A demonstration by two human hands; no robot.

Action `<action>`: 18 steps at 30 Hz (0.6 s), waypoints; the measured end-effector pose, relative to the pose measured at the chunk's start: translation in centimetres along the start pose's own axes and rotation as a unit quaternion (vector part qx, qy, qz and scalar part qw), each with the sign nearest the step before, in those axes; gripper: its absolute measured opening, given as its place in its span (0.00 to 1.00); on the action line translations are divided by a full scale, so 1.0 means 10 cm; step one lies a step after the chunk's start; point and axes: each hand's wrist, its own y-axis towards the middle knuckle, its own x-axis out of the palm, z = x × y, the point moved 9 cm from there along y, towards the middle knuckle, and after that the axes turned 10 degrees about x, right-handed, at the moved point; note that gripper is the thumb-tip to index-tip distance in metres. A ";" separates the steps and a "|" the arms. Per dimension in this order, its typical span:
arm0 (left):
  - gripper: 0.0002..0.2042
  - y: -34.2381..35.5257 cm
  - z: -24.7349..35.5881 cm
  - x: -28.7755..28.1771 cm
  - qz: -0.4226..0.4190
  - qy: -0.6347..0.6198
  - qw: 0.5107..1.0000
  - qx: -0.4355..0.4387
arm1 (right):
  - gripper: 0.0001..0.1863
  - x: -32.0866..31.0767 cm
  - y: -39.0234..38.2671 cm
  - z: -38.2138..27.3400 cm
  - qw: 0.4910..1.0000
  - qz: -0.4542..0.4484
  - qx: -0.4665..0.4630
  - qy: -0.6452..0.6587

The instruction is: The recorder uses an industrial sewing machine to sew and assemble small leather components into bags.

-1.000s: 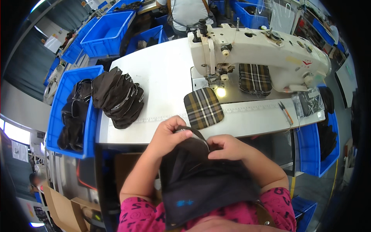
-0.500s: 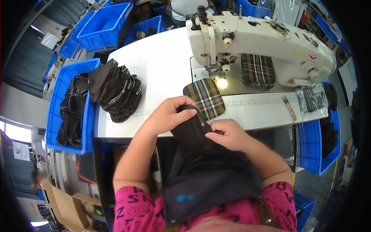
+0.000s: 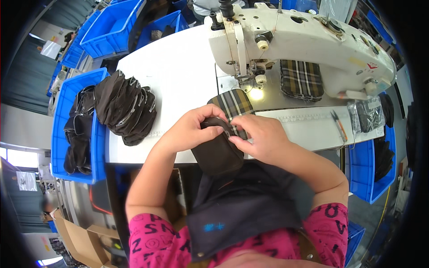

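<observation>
Both hands, left hand [image 3: 190, 129] and right hand [image 3: 259, 138], pinch a dark pouch [image 3: 217, 152] at the worktop's [image 3: 178, 76] front edge. Loosened fingers could misalign its plaid piece [image 3: 233, 106].

Left hand [image 3: 190, 129] and right hand [image 3: 259, 136] together, fingers curled, pinching.

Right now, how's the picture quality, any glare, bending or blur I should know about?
Head view: the lamp under the sewing machine throws a bright glare spot on the plate beside the plaid piece; the white table edge bends with the fisheye, and the corners are black. Left hand, right hand and the dark pouch are sharp; the far left rim is blurred.
</observation>
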 end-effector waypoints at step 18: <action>0.07 -0.37 -0.08 0.26 -0.021 -0.133 0.990 -0.052 | 0.11 0.39 -0.16 0.13 0.891 -0.139 0.141 0.410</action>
